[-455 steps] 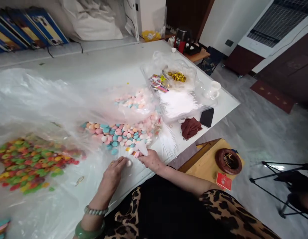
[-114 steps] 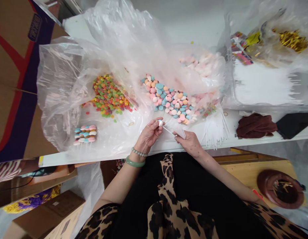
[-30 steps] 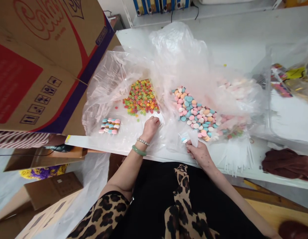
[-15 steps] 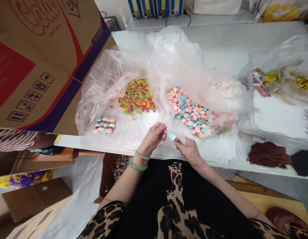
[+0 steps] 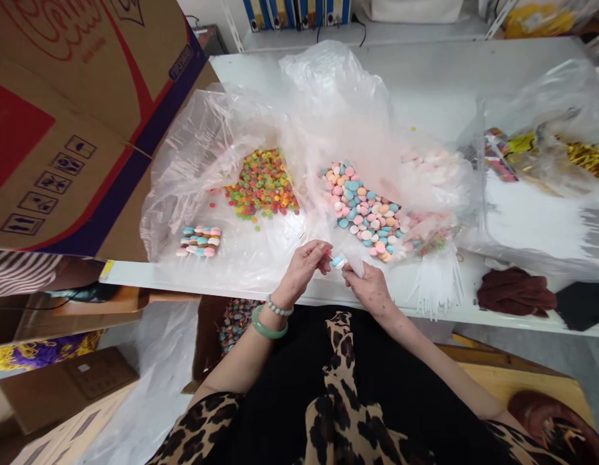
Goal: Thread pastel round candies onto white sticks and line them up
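My left hand (image 5: 306, 265) pinches a small red gummy ring (image 5: 327, 252), mostly covered by the fingertips. Close in front of my body, my right hand (image 5: 371, 290) grips a thin white stick with blue and white button-shaped candies (image 5: 337, 262) on its tip. A bunch of white sticks (image 5: 356, 265) also sits in that hand. The two hands nearly meet, with the candy tip between them. Beyond them lie a heap of coloured gummy rings (image 5: 266, 184) and a heap of pastel candies (image 5: 364, 210). Several finished-looking candy skewers (image 5: 199, 241) lie side by side at the left.
Crumpled clear plastic bags (image 5: 338, 97) cover much of the white table. Loose white sticks (image 5: 437, 284) lie at its front edge, near a brown cloth (image 5: 515, 292). A plastic tub of sticks (image 5: 536, 219) is at the right. A large carton (image 5: 86, 129) stands at the left.
My left hand has come from beside the gummy rings to the candy-tipped stick, now with a red ring in its fingers. My right hand keeps its sticks.
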`<state>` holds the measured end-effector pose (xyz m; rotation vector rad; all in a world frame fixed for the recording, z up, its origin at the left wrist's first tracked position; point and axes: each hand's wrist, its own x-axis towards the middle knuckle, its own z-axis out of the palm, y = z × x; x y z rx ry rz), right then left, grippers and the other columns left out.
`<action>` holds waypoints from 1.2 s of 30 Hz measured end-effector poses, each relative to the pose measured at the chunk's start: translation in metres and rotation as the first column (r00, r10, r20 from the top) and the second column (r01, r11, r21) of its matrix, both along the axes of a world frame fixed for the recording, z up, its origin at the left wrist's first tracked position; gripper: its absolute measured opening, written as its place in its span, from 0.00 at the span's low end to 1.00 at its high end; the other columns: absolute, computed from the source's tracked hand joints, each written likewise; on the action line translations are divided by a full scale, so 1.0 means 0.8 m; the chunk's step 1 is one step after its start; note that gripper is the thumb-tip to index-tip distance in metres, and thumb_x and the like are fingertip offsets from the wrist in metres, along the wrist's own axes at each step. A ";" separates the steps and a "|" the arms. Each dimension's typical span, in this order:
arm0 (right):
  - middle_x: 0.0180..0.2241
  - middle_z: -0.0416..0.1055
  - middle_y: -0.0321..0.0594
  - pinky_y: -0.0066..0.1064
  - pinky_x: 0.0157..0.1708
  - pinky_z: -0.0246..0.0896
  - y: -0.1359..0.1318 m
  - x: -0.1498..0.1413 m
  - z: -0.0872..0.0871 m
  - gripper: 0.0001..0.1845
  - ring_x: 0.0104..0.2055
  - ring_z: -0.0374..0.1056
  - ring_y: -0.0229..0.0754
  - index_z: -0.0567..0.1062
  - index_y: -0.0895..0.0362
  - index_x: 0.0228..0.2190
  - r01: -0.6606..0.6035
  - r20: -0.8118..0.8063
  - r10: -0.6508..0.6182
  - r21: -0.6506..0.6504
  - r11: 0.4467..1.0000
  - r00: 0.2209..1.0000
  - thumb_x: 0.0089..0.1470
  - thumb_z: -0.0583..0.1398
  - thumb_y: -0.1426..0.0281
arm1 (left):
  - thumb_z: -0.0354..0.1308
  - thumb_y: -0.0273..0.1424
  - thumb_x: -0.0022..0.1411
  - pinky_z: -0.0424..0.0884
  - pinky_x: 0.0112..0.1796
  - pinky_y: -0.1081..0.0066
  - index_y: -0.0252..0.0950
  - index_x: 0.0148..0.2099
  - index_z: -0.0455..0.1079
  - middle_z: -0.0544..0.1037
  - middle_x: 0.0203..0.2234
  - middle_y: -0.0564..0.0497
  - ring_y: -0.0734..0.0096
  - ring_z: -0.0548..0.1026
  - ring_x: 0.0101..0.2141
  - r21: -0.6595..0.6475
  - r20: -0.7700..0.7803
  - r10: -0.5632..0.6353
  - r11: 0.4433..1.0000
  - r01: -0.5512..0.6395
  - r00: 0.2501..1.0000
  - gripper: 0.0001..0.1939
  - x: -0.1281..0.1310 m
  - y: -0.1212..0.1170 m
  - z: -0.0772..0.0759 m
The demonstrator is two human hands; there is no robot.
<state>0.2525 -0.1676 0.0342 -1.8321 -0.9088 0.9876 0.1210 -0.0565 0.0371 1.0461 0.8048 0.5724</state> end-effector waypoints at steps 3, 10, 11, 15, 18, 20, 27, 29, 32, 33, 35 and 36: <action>0.18 0.67 0.31 0.27 0.23 0.55 0.000 0.001 -0.005 0.06 0.19 0.59 0.35 0.74 0.56 0.26 0.016 -0.094 -0.018 -0.020 1.000 0.995 0.46 0.59 0.67 | 0.64 0.42 0.54 0.72 0.26 0.71 0.31 0.39 0.72 0.76 0.24 0.50 0.71 0.76 0.24 -0.171 0.049 -0.043 0.984 0.051 0.998 0.19 -0.006 0.006 -0.001; 0.17 0.67 0.31 0.27 0.19 0.53 -0.001 0.002 -0.013 0.06 0.17 0.57 0.34 0.74 0.56 0.26 0.031 -0.164 -0.039 -0.052 0.998 0.986 0.44 0.59 0.67 | 0.68 0.39 0.49 0.72 0.24 0.72 0.33 0.35 0.67 0.76 0.24 0.52 0.70 0.77 0.24 -0.248 0.037 -0.013 0.968 0.022 0.999 0.18 -0.010 0.008 -0.006; 0.18 0.67 0.31 0.27 0.19 0.53 -0.002 0.002 -0.014 0.06 0.17 0.57 0.34 0.74 0.56 0.27 0.032 -0.164 -0.040 -0.054 0.998 0.986 0.44 0.59 0.67 | 0.68 0.39 0.48 0.72 0.23 0.73 0.33 0.34 0.67 0.76 0.23 0.52 0.69 0.77 0.23 -0.240 0.028 -0.007 0.971 0.013 1.000 0.18 -0.009 0.006 -0.006; 0.17 0.67 0.31 0.26 0.18 0.53 -0.002 0.000 -0.013 0.07 0.17 0.57 0.34 0.74 0.56 0.28 0.022 -0.167 -0.033 -0.068 0.997 0.985 0.45 0.60 0.67 | 0.67 0.39 0.49 0.69 0.21 0.74 0.33 0.31 0.65 0.75 0.19 0.53 0.71 0.75 0.20 -0.207 -0.013 0.000 0.978 -0.002 1.000 0.17 -0.006 0.003 -0.006; 0.17 0.67 0.31 0.26 0.19 0.53 -0.001 -0.003 -0.010 0.07 0.17 0.57 0.34 0.74 0.56 0.27 0.019 -0.168 -0.031 -0.072 0.997 0.985 0.45 0.59 0.66 | 0.68 0.38 0.48 0.69 0.21 0.74 0.34 0.31 0.66 0.74 0.19 0.55 0.74 0.73 0.19 -0.299 0.043 0.012 0.954 0.001 0.999 0.17 -0.005 0.004 -0.010; 0.17 0.67 0.31 0.26 0.19 0.53 -0.001 -0.004 -0.008 0.07 0.17 0.57 0.34 0.74 0.56 0.28 0.016 -0.169 -0.028 -0.073 0.997 0.985 0.45 0.59 0.66 | 0.69 0.36 0.47 0.69 0.22 0.74 0.33 0.34 0.68 0.74 0.20 0.55 0.74 0.73 0.19 -0.363 0.093 0.030 0.932 0.006 0.995 0.17 -0.005 0.006 -0.014; 0.17 0.66 0.32 0.28 0.21 0.55 -0.001 -0.002 -0.013 0.07 0.18 0.59 0.36 0.74 0.56 0.26 0.015 -0.125 -0.023 -0.067 0.998 0.992 0.45 0.59 0.66 | 0.68 0.35 0.48 0.64 0.23 0.76 0.32 0.30 0.69 0.72 0.18 0.55 0.77 0.71 0.19 -0.325 0.099 0.051 0.946 -0.016 0.994 0.14 -0.007 0.001 -0.024; 0.17 0.67 0.32 0.29 0.23 0.56 0.000 -0.004 -0.011 0.06 0.19 0.60 0.37 0.73 0.56 0.25 -0.007 -0.077 0.003 -0.054 0.998 0.997 0.46 0.58 0.66 | 0.69 0.34 0.47 0.60 0.21 0.77 0.33 0.26 0.67 0.69 0.15 0.57 0.80 0.67 0.18 -0.307 0.100 0.066 0.951 -0.033 0.993 0.14 -0.003 -0.005 -0.025; 0.19 0.68 0.33 0.29 0.26 0.57 0.004 -0.007 -0.003 0.07 0.23 0.63 0.38 0.72 0.55 0.24 -0.045 0.084 0.044 0.008 0.999 0.995 0.49 0.57 0.67 | 0.70 0.35 0.45 0.57 0.20 0.77 0.33 0.24 0.64 0.66 0.14 0.58 0.83 0.63 0.16 -0.312 0.095 0.091 0.948 -0.057 0.991 0.17 0.008 -0.013 -0.027; 0.20 0.68 0.34 0.29 0.27 0.57 0.006 -0.007 0.000 0.08 0.24 0.64 0.39 0.72 0.55 0.24 -0.060 0.145 0.054 0.040 0.997 0.988 0.51 0.57 0.66 | 0.70 0.36 0.44 0.57 0.20 0.77 0.33 0.24 0.64 0.66 0.15 0.58 0.83 0.63 0.16 -0.322 0.097 0.095 0.945 -0.059 0.991 0.18 0.011 -0.016 -0.027; 0.23 0.70 0.35 0.30 0.30 0.57 0.007 -0.003 0.002 0.09 0.26 0.65 0.39 0.73 0.55 0.26 -0.098 0.226 0.076 0.092 0.991 0.971 0.53 0.55 0.65 | 0.70 0.37 0.45 0.57 0.21 0.77 0.34 0.24 0.63 0.67 0.15 0.58 0.82 0.63 0.16 -0.341 0.103 0.110 0.938 -0.069 0.989 0.18 0.017 -0.017 -0.025; 0.24 0.71 0.35 0.30 0.31 0.58 0.007 -0.001 0.002 0.09 0.27 0.65 0.40 0.74 0.54 0.27 -0.118 0.241 0.089 0.107 0.987 0.966 0.54 0.55 0.65 | 0.69 0.37 0.45 0.57 0.21 0.77 0.34 0.25 0.64 0.67 0.15 0.58 0.82 0.63 0.16 -0.344 0.099 0.120 0.936 -0.079 0.988 0.18 0.019 -0.017 -0.023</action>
